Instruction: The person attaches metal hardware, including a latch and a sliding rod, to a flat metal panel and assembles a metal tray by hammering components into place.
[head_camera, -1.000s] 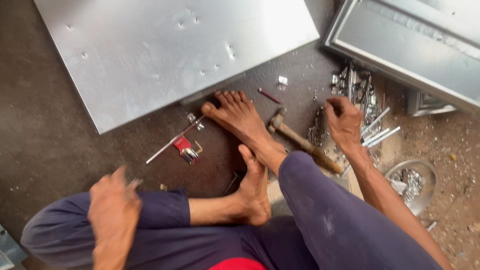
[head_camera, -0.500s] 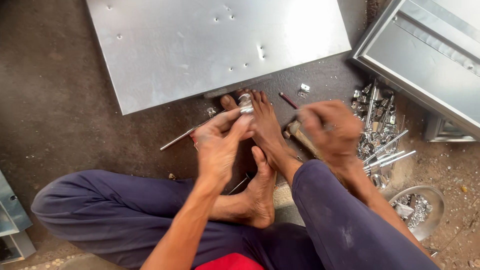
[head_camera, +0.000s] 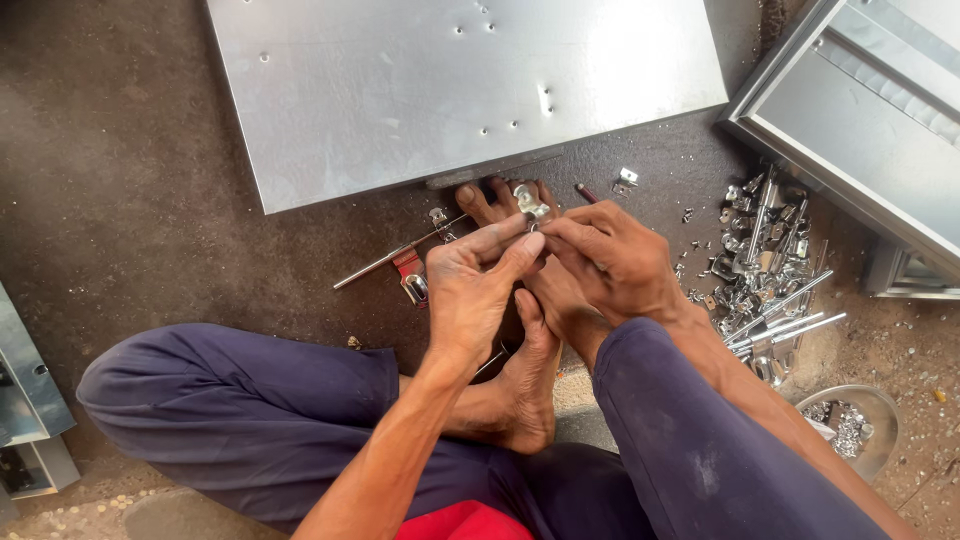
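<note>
Both hands meet over the person's bare feet, seated on the floor (head_camera: 120, 200). Left hand (head_camera: 475, 285) and right hand (head_camera: 615, 255) each have their grip pinched together on one small metal bracket (head_camera: 530, 203), held just near the edge of the big sheet-metal panel (head_camera: 450, 80). Rod with red clip (head_camera: 405, 262) lies left of the hands. Pile of metal hardware (head_camera: 765, 270) right, small bowl (head_camera: 880, 425) of parts near right.
</note>
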